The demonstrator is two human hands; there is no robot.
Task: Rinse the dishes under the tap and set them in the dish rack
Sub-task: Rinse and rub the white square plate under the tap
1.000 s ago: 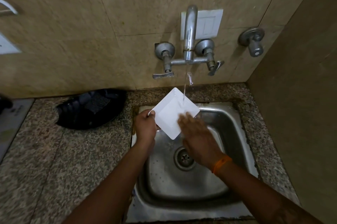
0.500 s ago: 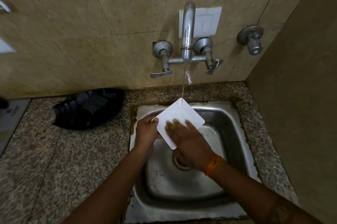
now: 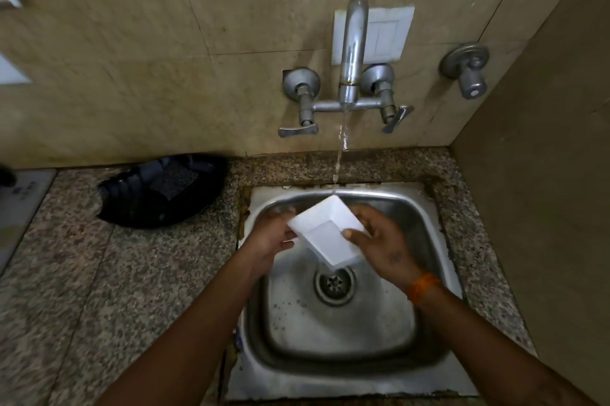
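Dish (image 3: pixel 325 231), white, square, tilted over sink (image 3: pixel 425 224), gripped at its edges by left hand (image 3: pixel 274 237) and right hand (image 3: pixel 379 240). Tap (image 3: pixel 353 52) above sink, running. Speckled granite counter (image 3: pixel 99 273) left of sink, black rack (image 3: pixel 158 191) on it. Beige tiled wall (image 3: pixel 132 42) behind sink.

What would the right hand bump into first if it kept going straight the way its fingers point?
The right hand points up-left, so the white square plastic dish it grips comes first; beyond it, probably the left hand.
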